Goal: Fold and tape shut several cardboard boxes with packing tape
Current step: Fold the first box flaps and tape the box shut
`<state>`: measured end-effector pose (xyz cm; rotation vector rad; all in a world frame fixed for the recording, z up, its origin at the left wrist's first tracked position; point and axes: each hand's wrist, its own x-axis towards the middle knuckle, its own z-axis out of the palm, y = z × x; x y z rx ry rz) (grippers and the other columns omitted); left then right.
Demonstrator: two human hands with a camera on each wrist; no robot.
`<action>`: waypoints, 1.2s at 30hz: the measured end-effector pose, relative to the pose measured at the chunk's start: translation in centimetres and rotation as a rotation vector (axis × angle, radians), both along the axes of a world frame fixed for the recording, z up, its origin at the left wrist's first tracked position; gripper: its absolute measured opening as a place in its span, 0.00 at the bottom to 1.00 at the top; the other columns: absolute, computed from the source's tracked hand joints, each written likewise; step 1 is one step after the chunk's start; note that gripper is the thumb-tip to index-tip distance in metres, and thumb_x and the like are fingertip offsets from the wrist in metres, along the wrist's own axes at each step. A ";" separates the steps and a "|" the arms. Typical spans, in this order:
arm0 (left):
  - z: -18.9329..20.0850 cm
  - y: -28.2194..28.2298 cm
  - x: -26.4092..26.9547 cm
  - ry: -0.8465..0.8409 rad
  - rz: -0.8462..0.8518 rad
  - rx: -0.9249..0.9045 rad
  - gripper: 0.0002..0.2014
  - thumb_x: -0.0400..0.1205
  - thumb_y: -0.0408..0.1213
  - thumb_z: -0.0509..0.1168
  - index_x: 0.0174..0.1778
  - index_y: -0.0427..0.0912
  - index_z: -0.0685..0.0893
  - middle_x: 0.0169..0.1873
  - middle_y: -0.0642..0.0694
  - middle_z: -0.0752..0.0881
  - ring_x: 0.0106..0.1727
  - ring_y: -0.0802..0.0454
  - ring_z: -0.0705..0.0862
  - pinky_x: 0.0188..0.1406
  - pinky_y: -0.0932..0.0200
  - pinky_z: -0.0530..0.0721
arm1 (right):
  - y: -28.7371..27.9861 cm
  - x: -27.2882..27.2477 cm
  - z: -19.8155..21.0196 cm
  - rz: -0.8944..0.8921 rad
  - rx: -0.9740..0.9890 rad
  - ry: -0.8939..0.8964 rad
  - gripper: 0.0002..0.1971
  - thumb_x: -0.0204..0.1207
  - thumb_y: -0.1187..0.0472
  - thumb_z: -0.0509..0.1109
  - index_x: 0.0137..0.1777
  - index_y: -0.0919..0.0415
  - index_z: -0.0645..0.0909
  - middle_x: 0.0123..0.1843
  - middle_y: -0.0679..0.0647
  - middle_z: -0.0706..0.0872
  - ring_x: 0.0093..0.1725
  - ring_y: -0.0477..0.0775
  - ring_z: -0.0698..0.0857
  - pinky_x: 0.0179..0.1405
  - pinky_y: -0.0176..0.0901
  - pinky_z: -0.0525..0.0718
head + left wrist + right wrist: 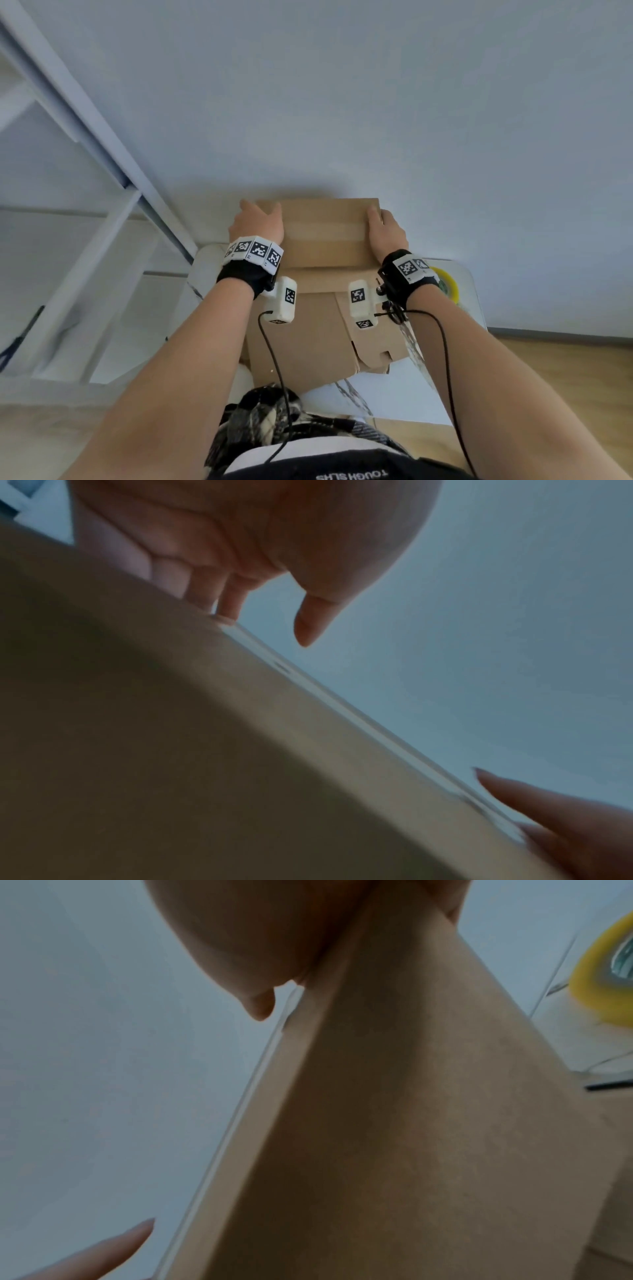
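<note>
- While both hands clamp it, the brown taped cardboard box [325, 233] sits on the white table [394, 387], atop flattened cardboard [301, 335].
- Left hand [257, 221] – fingers curled over the left edge; right hand [387, 229] grips the right edge.
- Likely light, stiff, smooth – take it by opposite edges.
- Yellow tape roll [447, 282] beside it.
- Readable text: "TOUGH SLHS" on clothing.

What your grip and the frames hide from you

Beyond your left hand [257, 219] and right hand [385, 229], the fingers curl out of sight over the box [325, 233] sides; your right wrist covers half the tape roll [447, 284]; both wrist views blur.
</note>
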<state>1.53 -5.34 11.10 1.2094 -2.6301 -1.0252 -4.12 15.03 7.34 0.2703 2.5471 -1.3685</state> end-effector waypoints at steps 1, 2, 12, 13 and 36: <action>0.2 -0.1 0.1 0.056 0.018 0.008 0.25 0.87 0.53 0.54 0.71 0.36 0.71 0.63 0.33 0.83 0.63 0.31 0.81 0.52 0.45 0.75 | 0.3 0.1 0.3 -0.022 -0.035 0.025 0.28 0.86 0.38 0.49 0.79 0.52 0.71 0.74 0.60 0.80 0.72 0.65 0.77 0.72 0.55 0.72; 0.3 0.0 0.2 0.100 0.032 0.024 0.24 0.87 0.52 0.52 0.70 0.36 0.72 0.61 0.32 0.83 0.61 0.31 0.81 0.49 0.46 0.73 | 0.6 0.3 0.5 -0.033 -0.063 0.045 0.28 0.86 0.37 0.49 0.79 0.51 0.71 0.74 0.59 0.79 0.72 0.65 0.76 0.73 0.55 0.72; -0.3 0.4 1.7 0.008 0.005 0.212 0.34 0.90 0.58 0.36 0.80 0.39 0.70 0.75 0.35 0.75 0.75 0.36 0.75 0.72 0.45 0.69 | 2.3 4.2 0.0 -0.058 -0.198 0.158 0.24 0.89 0.43 0.48 0.84 0.44 0.65 0.80 0.50 0.74 0.79 0.55 0.71 0.74 0.44 0.65; -0.4 0.0 1.7 0.007 0.021 0.239 0.35 0.90 0.59 0.36 0.80 0.38 0.70 0.76 0.35 0.75 0.75 0.36 0.74 0.72 0.45 0.69 | 2.3 4.3 0.1 -0.062 -0.223 0.181 0.24 0.90 0.44 0.48 0.84 0.44 0.65 0.82 0.46 0.72 0.80 0.51 0.69 0.76 0.41 0.62; -5.4 -3.1 5.3 0.164 0.188 0.649 0.53 0.71 0.80 0.42 0.73 0.37 0.78 0.70 0.39 0.82 0.70 0.37 0.79 0.76 0.35 0.70 | -0.5 4.9 -3.7 -0.222 -0.352 -0.158 0.54 0.61 0.16 0.37 0.84 0.42 0.63 0.83 0.51 0.70 0.81 0.60 0.69 0.80 0.64 0.67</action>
